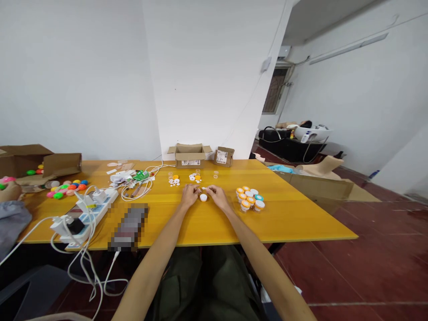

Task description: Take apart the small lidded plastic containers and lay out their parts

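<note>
My left hand (190, 195) and my right hand (217, 196) are close together over the middle of the table, fingers bent inward. Between them, nearest to me, a round white cap (203, 197) sits on the table. My right hand pinches a small white piece (204, 188) at its fingertips. Closed fingers on my left hand hide whatever they may hold. Beyond the hands lie loose white parts with an orange ring (175, 177), another small pile of white parts (193, 177), and a clear small cup (216, 174).
Several small jars with orange, white and teal lids (250, 198) stand at right. An open cardboard box (189, 156) and a smaller box (224, 156) are at the back. On the left are a power strip (90, 218), a phone (129, 227), cables, colored balls (68, 188) and another person's hand (10, 191).
</note>
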### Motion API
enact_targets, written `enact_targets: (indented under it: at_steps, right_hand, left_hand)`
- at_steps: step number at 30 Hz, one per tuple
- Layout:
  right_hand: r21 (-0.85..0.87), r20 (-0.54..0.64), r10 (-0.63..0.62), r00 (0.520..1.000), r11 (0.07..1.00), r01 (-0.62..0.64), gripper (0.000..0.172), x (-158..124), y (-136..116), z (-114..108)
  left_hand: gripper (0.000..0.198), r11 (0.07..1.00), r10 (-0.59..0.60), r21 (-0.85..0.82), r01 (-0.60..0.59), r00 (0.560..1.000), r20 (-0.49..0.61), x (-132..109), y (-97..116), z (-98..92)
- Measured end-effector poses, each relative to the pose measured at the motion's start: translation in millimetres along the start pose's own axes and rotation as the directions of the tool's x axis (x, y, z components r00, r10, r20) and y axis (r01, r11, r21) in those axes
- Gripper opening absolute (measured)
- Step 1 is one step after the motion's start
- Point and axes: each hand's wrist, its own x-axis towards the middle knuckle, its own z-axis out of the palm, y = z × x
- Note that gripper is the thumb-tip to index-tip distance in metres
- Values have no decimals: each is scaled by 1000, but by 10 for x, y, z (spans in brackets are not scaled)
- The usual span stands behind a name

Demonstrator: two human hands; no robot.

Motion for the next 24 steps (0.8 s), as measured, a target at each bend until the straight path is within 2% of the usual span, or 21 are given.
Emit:
enact_targets:
  at_steps: [7,13,18,24]
  right_hand:
    - [2,-26,10,1000,1000,-10,21,13,28,4]
    - [30,-46,-1,999,1000,2,24,-1,-24,-5]
    - [37,-7,-4,1000,999,4,24,-19,-89,-4]
    - [21,0,-23,1000,1000,23,24,-34,-136,-8]
  left_hand:
    - [20,996,48,-76,-52,998,-48,4,15,4]
    - [11,946,128,-299,-123,992,-4,19,69,-13]
    - [11,886,78,-461,-60,997,21,26,47,-11]
    - [16,857,71,-515,-39,997,42,18,90,-34]
